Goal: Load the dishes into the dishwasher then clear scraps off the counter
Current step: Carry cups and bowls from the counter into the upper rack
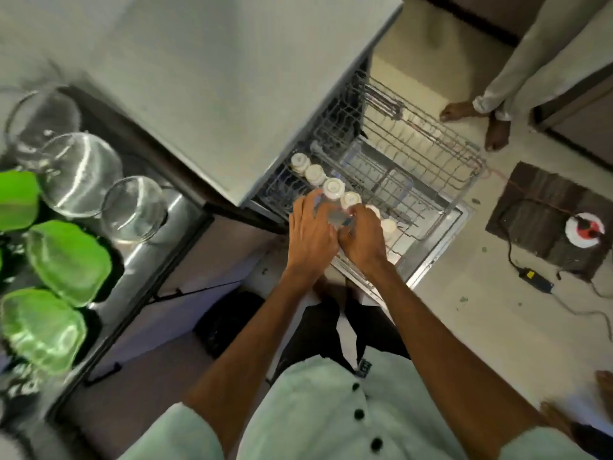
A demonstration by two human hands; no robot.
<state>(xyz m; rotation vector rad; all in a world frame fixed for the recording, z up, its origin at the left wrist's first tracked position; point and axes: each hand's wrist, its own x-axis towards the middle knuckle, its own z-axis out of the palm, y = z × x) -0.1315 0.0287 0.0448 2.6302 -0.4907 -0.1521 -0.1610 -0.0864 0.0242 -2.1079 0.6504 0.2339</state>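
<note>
Green bowls (66, 260) and glass bowls (83, 174) wait at nine o'clock. At centre, the left hand (310, 237) and right hand (363, 240) both curl round a clear glass (331, 215) over the rack (431, 167), just beside upturned cups (333, 189). The glass looks light, slick and breakable, best gripped by its wall. No writing is legible.

A white-and-red round device (584, 231) sits on a dark mat (530, 207); a black adapter (537, 280) lies just beside the mat, bare feet (496, 134) beyond.

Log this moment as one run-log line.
step: loading | left hand: holds clear glass | right hand: holds same glass | place: over dishwasher rack, beside white cups
</note>
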